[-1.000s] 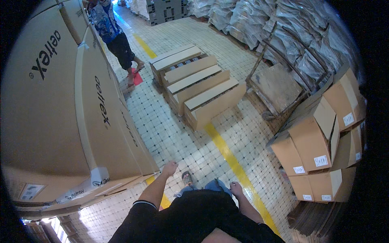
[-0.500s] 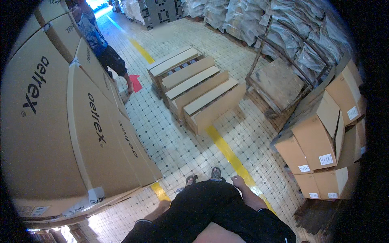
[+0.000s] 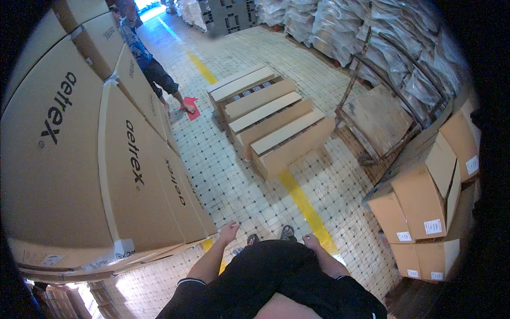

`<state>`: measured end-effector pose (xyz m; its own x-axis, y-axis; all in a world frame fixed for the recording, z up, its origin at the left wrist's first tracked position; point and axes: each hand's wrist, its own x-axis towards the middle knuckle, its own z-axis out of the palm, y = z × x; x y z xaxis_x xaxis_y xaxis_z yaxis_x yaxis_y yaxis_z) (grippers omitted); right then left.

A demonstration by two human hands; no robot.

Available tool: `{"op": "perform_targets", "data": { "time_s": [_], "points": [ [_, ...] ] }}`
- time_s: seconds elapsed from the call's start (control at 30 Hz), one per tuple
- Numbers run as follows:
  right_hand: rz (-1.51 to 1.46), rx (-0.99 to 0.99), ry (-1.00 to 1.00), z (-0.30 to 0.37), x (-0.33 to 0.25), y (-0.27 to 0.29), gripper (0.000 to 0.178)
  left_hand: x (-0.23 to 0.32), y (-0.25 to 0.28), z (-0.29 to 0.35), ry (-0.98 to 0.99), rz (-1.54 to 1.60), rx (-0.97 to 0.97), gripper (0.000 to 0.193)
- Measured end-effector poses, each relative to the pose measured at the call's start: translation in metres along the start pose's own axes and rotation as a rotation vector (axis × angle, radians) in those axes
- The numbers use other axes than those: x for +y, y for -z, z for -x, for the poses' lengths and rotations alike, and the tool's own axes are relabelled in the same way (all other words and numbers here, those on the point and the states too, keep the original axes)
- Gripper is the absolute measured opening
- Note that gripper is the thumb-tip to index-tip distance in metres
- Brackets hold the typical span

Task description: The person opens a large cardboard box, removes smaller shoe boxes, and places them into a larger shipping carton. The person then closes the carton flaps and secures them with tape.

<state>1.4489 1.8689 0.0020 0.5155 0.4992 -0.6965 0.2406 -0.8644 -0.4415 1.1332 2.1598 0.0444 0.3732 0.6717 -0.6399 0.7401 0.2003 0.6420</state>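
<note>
My left hand (image 3: 229, 233) hangs at my left side, near the lower corner of a stack of large brown cartons (image 3: 151, 175). Its fingers are loosely bent and somewhat apart, with nothing seen in them. At my right side hangs my right hand (image 3: 311, 241), over the tiled floor beside a yellow line (image 3: 300, 199). Its fingers are slightly curled, and it too appears to hold nothing. Ahead of me stand several open-topped brown cartons (image 3: 292, 141) in a close row, with flaps raised and dark contents partly showing.
Smaller labelled cartons (image 3: 417, 202) are stacked at the right. Beyond them stands a trolley with a wooden deck (image 3: 377, 119) and a rusty frame. Plastic-wrapped stacks (image 3: 340, 32) line the back right. A person (image 3: 154, 69) is at the far left, beside a red floor marking (image 3: 192, 110).
My left hand has swung forward and up from beside my hip. The view has shifted, so the cartons appear slightly further right and lower. The other person's foot has moved onto the red marking.
</note>
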Motion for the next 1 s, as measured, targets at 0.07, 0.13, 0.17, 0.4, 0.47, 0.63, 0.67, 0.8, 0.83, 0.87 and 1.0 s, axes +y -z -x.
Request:
{"op": "perform_targets", "data": {
  "time_s": [0.07, 0.13, 0.17, 0.4, 0.47, 0.63, 0.67, 0.8, 0.83, 0.87, 1.0],
  "points": [
    [0.044, 0.057, 0.055, -0.002, 0.009, -0.005, 0.053, 0.085, 0.028, 0.029, -0.146, -0.037, 0.149, 0.046],
    [0.170, -0.014, 0.151, -0.003, 0.020, -0.009, 0.054, 0.181, 0.091, 0.070, -0.503, -0.157, 0.449, 0.042],
    [0.189, 0.003, 0.196, -0.007, 0.023, -0.008, 0.054, 0.225, 0.132, 0.097, -0.806, -0.273, 0.666, 0.041],
    [0.127, -0.105, 0.193, -0.084, -0.034, 0.028, 0.044, 0.365, 0.334, 0.282, -0.877, -0.482, 1.851, 0.047],
    [0.126, 0.046, 0.375, -0.102, -0.087, 0.038, 0.041, 0.375, 0.341, 0.309, -0.799, -0.488, 1.956, 0.047],
    [-0.197, -0.044, 0.713, -0.129, -0.342, 0.092, 0.052, 0.375, 0.326, 0.325, -0.848, -0.257, 1.897, 0.049],
    [-0.220, 0.045, 0.868, -0.125, -0.411, 0.105, 0.055, 0.372, 0.327, 0.325, -0.772, -0.317, 1.911, 0.049],
    [-0.331, 0.053, 1.475, -0.083, -0.671, 0.174, 0.058, 0.349, 0.342, 0.307, -0.656, -0.388, 2.078, 0.045],
    [-0.324, -0.073, 1.546, -0.073, -0.728, 0.199, 0.058, 0.343, 0.345, 0.293, -0.650, -0.370, 2.134, 0.044],
    [-0.351, 0.144, 1.671, -0.060, -0.789, 0.211, 0.055, 0.340, 0.345, 0.262, -0.739, -0.310, 2.277, 0.041],
    [-0.784, -0.156, 1.699, -0.042, -1.006, 0.293, 0.060, 0.343, 0.330, 0.053, -1.014, 0.447, 1.745, 0.043]
  ]
}}
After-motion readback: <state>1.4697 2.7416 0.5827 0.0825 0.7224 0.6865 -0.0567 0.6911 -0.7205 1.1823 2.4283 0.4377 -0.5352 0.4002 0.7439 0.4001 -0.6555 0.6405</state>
